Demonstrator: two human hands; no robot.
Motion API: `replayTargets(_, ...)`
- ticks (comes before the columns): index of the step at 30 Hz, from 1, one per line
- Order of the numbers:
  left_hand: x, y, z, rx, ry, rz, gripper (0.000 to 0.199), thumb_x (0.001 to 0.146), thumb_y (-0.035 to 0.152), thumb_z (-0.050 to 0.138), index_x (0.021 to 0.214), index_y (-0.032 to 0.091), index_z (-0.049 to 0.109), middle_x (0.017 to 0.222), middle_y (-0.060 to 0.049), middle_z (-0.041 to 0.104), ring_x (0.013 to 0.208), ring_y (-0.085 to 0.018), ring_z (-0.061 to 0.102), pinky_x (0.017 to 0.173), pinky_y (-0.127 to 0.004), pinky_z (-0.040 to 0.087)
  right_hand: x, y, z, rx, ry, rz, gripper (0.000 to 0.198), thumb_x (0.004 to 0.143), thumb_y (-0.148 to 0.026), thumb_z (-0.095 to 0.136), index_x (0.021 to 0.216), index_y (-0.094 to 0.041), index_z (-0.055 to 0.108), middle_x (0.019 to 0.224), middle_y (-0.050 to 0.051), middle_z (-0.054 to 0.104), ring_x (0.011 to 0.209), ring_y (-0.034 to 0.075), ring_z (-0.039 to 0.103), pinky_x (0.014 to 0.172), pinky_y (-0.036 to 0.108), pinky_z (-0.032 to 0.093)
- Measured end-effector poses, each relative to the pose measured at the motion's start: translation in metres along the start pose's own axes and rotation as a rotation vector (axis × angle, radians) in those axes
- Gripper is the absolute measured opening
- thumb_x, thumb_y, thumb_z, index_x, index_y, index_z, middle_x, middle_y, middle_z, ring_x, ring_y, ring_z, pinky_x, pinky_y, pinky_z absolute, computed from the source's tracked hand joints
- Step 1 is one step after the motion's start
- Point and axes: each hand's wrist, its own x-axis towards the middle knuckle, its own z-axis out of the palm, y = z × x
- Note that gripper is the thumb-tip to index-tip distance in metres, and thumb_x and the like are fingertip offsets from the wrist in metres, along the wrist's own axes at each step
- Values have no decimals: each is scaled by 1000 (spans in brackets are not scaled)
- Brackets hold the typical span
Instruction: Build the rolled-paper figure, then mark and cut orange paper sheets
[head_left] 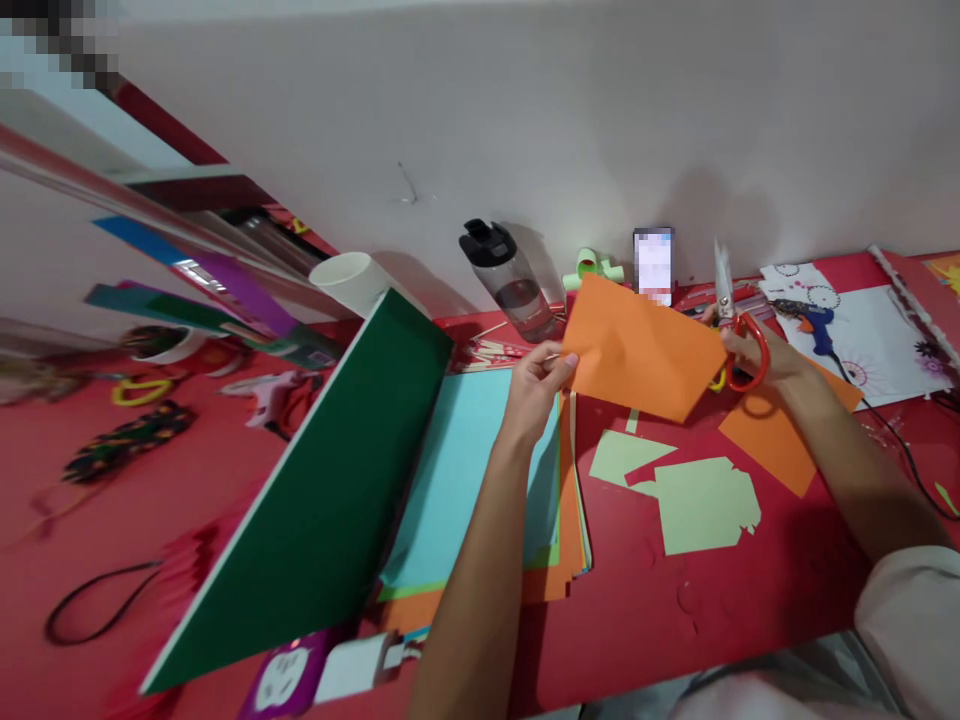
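My left hand (541, 385) pinches the left edge of a sheet of orange paper (637, 345), thumb on its near face. The sheet hangs tilted above the table. My right hand (754, 350) is closed around red-handled scissors (724, 285), whose blades point up toward the wall. Its fingers are at the sheet's right edge; whether they grip the paper too I cannot tell. Below lie pale green paper scraps (709, 505) with cut edges, and a second orange piece (776, 440) rests partly under my right forearm.
Left of my arm lies a stack of coloured paper (465, 470) beside a raised dark green board (315, 500). A bottle (517, 290), a white cup (351, 280) and a phone (654, 265) stand near the wall. A blue glue gun (819, 325) with a cable is at right.
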Motion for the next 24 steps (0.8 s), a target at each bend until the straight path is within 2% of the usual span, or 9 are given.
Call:
replayTargets(3,1,-6,-2,-94,70,-7,40,71,50,90,83,21,66,60,6,60,50,-9,53,49,-20,40,3,5,3,82,68,33,68,70,-65,87,119,-28,57,81,-3,63,65,18,64,57,29,53)
replayTargets(7,-2,-8,0,-168,13,-57,39,73,49,90,87,22,65,72,3,70,59,-11,63,57,-21,49,10,10,17,54,222,-4,65,62,-49,96,108,-27,55,84,-4,64,75,19,66,71,34,59)
replayTargets(9,-1,-7,-1,-138,-6,-71,40,72,50,90,87,22,65,71,3,71,59,-11,64,58,-21,50,13,10,22,37,281,-45,64,62,-48,96,105,-27,54,90,-2,66,82,21,68,78,38,61)
replayTargets(13,3,-4,-8,18,25,-15,41,68,46,92,81,20,63,60,6,64,51,-9,54,54,-20,43,12,7,18,9,363,-70,63,63,-47,96,107,-28,54,91,-1,67,86,23,69,80,42,63)
replayTargets(16,2,0,-14,53,-23,-18,39,71,47,90,84,21,65,63,5,66,54,-11,57,55,-21,44,9,3,11,3,319,-72,60,65,-45,96,107,-29,55,92,-1,69,86,23,70,79,42,64)
replayTargets(20,-5,7,-14,72,-211,-94,42,75,54,88,98,21,74,82,-4,76,75,-20,71,69,-27,55,6,-1,7,0,222,-52,58,65,-43,96,105,-28,58,93,-1,69,80,20,68,75,38,62)
replayTargets(22,-8,9,-12,128,-274,-122,42,75,57,87,92,20,76,84,-6,76,76,-21,71,68,-28,55,6,-2,7,-13,184,-51,60,63,-44,97,106,-27,58,91,-2,69,77,19,67,72,36,61)
replayTargets(24,-9,9,-13,190,-323,-154,40,75,57,87,80,19,75,74,-4,72,65,-18,66,59,-26,51,5,-3,7,-38,147,-41,61,64,-46,96,108,-26,59,88,-1,69,76,19,68,71,36,61)
